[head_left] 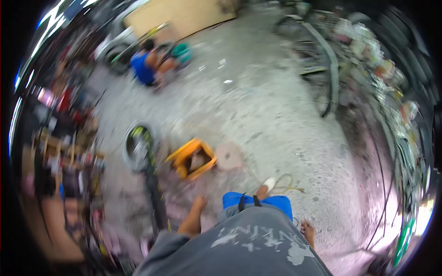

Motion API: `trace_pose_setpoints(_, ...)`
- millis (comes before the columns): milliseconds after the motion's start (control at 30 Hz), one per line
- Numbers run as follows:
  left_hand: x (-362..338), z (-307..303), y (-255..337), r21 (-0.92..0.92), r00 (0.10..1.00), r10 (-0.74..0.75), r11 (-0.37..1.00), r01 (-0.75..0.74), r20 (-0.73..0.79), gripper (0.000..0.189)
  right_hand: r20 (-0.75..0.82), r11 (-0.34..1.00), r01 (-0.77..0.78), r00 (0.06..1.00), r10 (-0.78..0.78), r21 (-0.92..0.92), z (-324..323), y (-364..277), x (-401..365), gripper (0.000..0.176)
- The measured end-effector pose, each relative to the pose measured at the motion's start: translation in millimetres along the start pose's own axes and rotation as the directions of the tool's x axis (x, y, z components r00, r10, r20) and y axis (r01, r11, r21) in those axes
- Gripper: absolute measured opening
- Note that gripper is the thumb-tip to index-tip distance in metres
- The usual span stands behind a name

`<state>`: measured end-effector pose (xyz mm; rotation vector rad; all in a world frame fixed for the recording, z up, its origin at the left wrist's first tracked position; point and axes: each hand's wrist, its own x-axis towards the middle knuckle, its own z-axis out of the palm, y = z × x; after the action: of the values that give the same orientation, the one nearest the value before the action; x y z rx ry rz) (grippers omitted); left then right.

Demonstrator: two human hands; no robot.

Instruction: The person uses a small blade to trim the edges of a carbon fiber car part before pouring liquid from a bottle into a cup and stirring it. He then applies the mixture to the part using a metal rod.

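Observation:
My left hand (pixel 199 203) hangs low in front of my left side, its fingers smeared by motion. Beyond it on the floor lies a yellow-orange, open box-like frame (pixel 211 164), with a pale round disc (pixel 229 156) right beside it. My right hand (pixel 307 227) is down by my right hip, small and blurred, near a thin dark loop (pixel 296 221). No object shows clearly in either hand. One foot in a white shoe (pixel 270 183) is forward, close to a thin yellowish hose or cord (pixel 291 187).
To the left stands a bicycle-like wheel (pixel 136 146) with a long dark bar. A person in blue (pixel 145 68) crouches farther off beside a green bucket (pixel 182 53). Cluttered shelves (pixel 60 152) line the left; a curved strip (pixel 331 69) and heaped bags (pixel 368 50) lie right.

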<state>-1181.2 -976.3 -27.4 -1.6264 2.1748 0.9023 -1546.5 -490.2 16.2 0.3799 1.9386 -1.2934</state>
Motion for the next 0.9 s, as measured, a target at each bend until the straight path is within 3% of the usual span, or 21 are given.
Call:
trace_pose_setpoints(33, -4.9, 11.0, -3.8, 0.04, 0.99, 0.108, 0.994, -0.105, -0.095, 0.046, 0.008, 1.0, -0.007, 1.0, 0.007, 0.005, -23.4, 4.4, 57.4, 0.023)
trace_pose_setpoints(67, -1.6, 32.5, -17.6, -0.092, 0.932, 0.202, 0.967, -0.239, -0.301, 0.046, -0.095, 0.994, 0.096, 0.99, -0.101, -0.057, -21.6, -37.5, 70.4, 0.026)
trace_pose_setpoints(100, -2.8, 21.7, -11.6, 0.063, 0.998, -0.016, 0.998, 0.012, 0.065, 0.043, -0.12, 0.993, 0.11, 0.986, -0.114, -0.042, -26.6, -79.1, 83.2, 0.025)
trace_pose_setpoints(133, -7.2, 19.4, -3.1, 0.191, 0.958, 0.286, 0.942, -0.275, -0.03, 0.038, -0.054, 0.993, 0.105, 0.993, -0.108, -0.059, -39.8, -113.0, 106.4, 0.022)
trace_pose_setpoints(167, 7.9, 27.4, 14.0, 0.326, 0.886, 0.441, 0.866, -0.38, -0.14, 0.034, -0.061, 0.987, 0.158, 0.986, -0.158, -0.007, -45.0, -147.7, 124.7, 0.021)
trace_pose_setpoints(200, 23.5, 29.6, 22.8, 0.098, 0.969, 0.238, 0.968, -0.23, -0.073, 0.035, -0.13, 0.984, 0.179, 0.975, -0.179, -0.011, -40.0, -201.1, 126.2, 0.021)
trace_pose_setpoints(233, 62.9, 27.9, 51.1, 0.106, 0.953, 0.297, 0.951, -0.291, -0.052, 0.035, -0.179, 0.98, 0.197, 0.964, -0.199, -0.03, -32.0, -244.9, 129.0, 0.021)
trace_pose_setpoints(400, 184.4, 22.5, 128.1, 0.487, 0.898, 0.404, 0.758, -0.435, 0.174, 0.039, -0.247, 0.971, 0.238, 0.94, -0.235, -0.016, -13.5, -334.1, 210.0, 0.023)
trace_pose_setpoints(433, 222.1, 14.4, 148.1, 0.488, 0.893, 0.419, 0.752, -0.444, 0.167, 0.039, -0.247, 0.967, 0.253, 0.937, -0.247, -0.008, -7.3, -348.4, 220.5, 0.024)
trace_pose_setpoints(500, 303.3, -19.1, 211.0, 0.299, 0.936, 0.315, 0.888, -0.349, 0.156, 0.031, -0.174, 0.972, 0.211, 0.966, -0.191, 0.102, 3.6, -322.1, 263.9, 0.025)
trace_pose_setpoints(567, 377.7, -38.1, 291.8, 0.088, 0.961, 0.202, 0.971, -0.221, 0.187, 0.025, -0.177, 0.987, 0.076, 0.983, -0.05, 0.142, 16.4, -278.2, 297.4, 0.025)
trace_pose_setpoints(600, 396.5, -60.6, 341.2, 0.323, 0.921, 0.278, 0.875, -0.36, 0.274, 0.027, -0.202, 0.984, -0.057, 0.975, 0.091, 0.167, 24.2, -278.2, 293.9, 0.027)
trace_pose_setpoints(633, 417.4, -85.7, 395.9, 0.512, 0.866, 0.349, 0.703, -0.494, 0.358, 0.031, -0.182, 0.964, -0.032, 0.98, 0.082, 0.263, 32.3, -279.5, 290.3, 0.031)
trace_pose_setpoints(700, 480.4, -105.9, 486.3, 0.595, 0.75, 0.602, 0.506, -0.625, 0.275, 0.038, -0.218, 0.97, -0.137, 0.959, 0.181, 0.201, 44.9, -290.1, 287.4, 0.033)
trace_pose_setpoints(733, 508.9, -114.5, 535.9, 0.583, 0.786, 0.524, 0.542, -0.605, 0.328, 0.039, -0.224, 0.955, -0.136, 0.954, 0.198, 0.265, 47.0, -299.3, 285.5, 0.034)
trace_pose_setpoints(800, 572.8, -116.4, 614.7, 0.442, 0.655, 0.745, 0.549, -0.71, 0.125, 0.036, -0.223, 0.923, -0.189, 0.936, 0.272, 0.334, 64.1, -307.5, 281.7, 0.034)
trace_pose_setpoints(833, 595.8, -125.9, 664.3, -0.092, 0.754, 0.644, 0.765, -0.638, 0.127, 0.034, -0.227, 0.917, -0.218, 0.926, 0.303, 0.333, 68.0, -306.0, 292.8, 0.034)
trace_pose_setpoints(867, 614.5, -128.7, 713.6, -0.098, 0.627, 0.779, 0.626, -0.774, 0.024, 0.024, -0.234, 0.903, -0.231, 0.915, 0.328, 0.363, 75.0, -311.8, 300.0, 0.034)
trace_pose_setpoints(900, 596.0, -147.6, 781.9, -0.231, 0.727, 0.686, 0.714, -0.662, 0.038, 0.019, -0.247, 0.89, -0.234, 0.905, 0.346, 0.391, 79.0, -320.2, 308.8, 0.033)
